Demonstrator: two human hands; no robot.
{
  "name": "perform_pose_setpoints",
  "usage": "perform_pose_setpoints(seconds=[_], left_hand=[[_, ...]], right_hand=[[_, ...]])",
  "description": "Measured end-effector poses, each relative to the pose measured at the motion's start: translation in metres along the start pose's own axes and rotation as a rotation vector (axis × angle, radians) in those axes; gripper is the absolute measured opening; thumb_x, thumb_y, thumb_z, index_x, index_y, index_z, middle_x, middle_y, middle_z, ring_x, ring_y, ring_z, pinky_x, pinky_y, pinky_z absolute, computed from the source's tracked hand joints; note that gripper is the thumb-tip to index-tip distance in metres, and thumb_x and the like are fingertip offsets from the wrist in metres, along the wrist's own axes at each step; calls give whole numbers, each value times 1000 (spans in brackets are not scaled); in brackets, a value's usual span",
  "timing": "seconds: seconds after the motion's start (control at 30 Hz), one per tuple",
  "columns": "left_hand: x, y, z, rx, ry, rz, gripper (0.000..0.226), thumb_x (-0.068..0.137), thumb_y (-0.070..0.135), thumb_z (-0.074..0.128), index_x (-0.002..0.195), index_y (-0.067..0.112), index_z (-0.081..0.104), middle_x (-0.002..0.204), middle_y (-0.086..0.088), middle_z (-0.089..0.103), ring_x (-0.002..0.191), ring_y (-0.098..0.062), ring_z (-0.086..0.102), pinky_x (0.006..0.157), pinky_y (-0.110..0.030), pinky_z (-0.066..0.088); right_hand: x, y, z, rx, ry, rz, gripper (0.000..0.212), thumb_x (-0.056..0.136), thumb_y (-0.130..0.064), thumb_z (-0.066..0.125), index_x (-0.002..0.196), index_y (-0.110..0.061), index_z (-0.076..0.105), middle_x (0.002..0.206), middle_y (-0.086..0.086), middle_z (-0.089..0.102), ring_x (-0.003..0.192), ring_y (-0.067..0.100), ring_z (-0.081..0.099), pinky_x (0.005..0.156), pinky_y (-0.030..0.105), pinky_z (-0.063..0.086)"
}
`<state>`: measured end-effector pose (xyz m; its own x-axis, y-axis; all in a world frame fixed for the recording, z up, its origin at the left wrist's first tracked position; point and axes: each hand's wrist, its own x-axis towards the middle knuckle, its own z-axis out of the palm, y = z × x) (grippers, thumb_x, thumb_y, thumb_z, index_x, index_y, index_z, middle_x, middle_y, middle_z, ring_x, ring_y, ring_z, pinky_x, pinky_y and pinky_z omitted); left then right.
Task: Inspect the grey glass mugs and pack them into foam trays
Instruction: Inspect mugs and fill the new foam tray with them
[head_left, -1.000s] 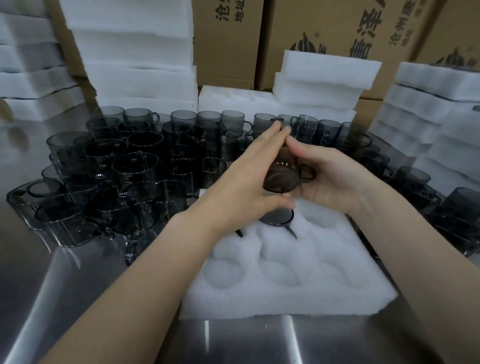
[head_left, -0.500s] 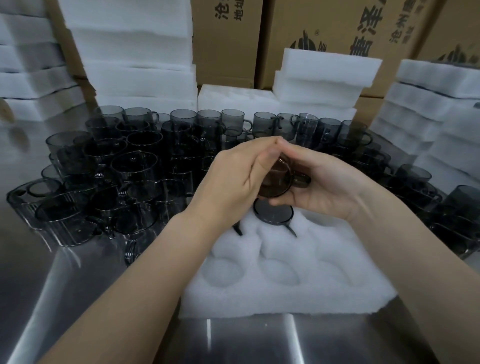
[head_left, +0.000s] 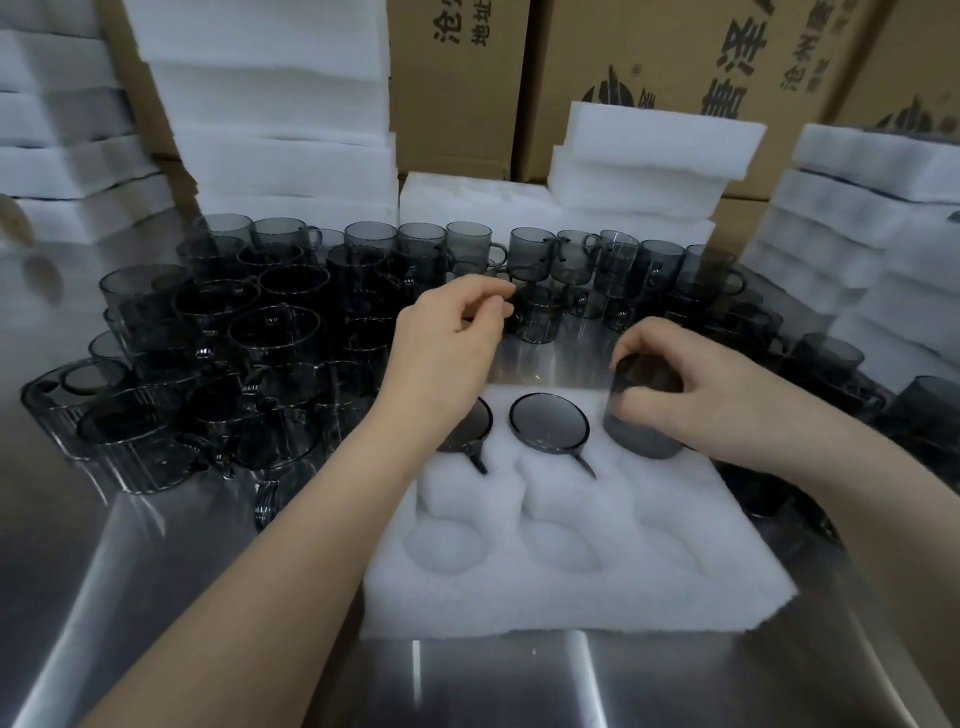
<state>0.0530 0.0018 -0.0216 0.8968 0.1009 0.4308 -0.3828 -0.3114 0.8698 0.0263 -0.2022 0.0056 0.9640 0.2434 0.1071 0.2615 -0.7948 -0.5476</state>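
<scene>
Grey glass mug (head_left: 641, 436) gripped from above in the curled fingers and thumb of the right hand (head_left: 696, 405), lower end at the far-right pocket of the white foam tray (head_left: 571, 587); depth of seating not discernible. In the same far row, two mugs already seated: middle mug (head_left: 549, 420) visible as a dark disc level with the foam, handle lying in a slot directed toward the viewer; left-pocket mug (head_left: 472, 426) set likewise, partly hidden behind the left wrist. Near row of the tray: round pockets of bare foam. Tray flat on the steel table (head_left: 156, 597), between the two forearms. Left hand (head_left: 449, 338) above the far-left corner of the tray, well apart from the right hand, fingers curled, thumb and forefinger drawn close together just beside a standing mug (head_left: 537, 317); pinching that mug or merely next to it, not determinable. Around the tray, loose mugs (head_left: 270, 343) of the same grey glass: a dense cluster on the table to the left, a row along the back, further mugs to the right behind the right forearm. Behind and beside the mugs, foam stacks (head_left: 270, 130) of white slabs at the left, centre and right. At the rear, cardboard boxes (head_left: 457, 78) printed with dark Chinese characters.
</scene>
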Motion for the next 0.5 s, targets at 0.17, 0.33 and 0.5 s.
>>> perform_pose_setpoints(seconds=[0.17, 0.33, 0.5], left_hand=[[-1, 0, 1, 59, -31, 9, 24, 97, 13, 51, 99, 22, 73, 89, 11, 71, 88, -9, 68, 78, -22, 51], [-2, 0, 1, 79, -47, 16, 24, 96, 13, 51, 97, 22, 73, 89, 14, 71, 85, -10, 69, 77, -22, 52], [-2, 0, 1, 101, -61, 16, 25, 96, 13, 51, 95, 24, 73, 89, 16, 71, 83, -9, 68, 76, -20, 53]], right_hand=[[3, 3, 7, -107, 39, -83, 18, 80, -34, 59, 98, -34, 55, 97, -7, 50, 91, 8, 49, 74, 22, 38], [-5, 1, 9, -275, -99, -76, 24, 82, -46, 44, 103, -35, 43, 99, -11, 39, 102, 18, 38, 92, 37, 37], [-4, 0, 5, -298, -291, 39, 22, 89, -51, 37, 107, -37, 35, 107, -14, 40, 112, 18, 41, 100, 40, 37]])
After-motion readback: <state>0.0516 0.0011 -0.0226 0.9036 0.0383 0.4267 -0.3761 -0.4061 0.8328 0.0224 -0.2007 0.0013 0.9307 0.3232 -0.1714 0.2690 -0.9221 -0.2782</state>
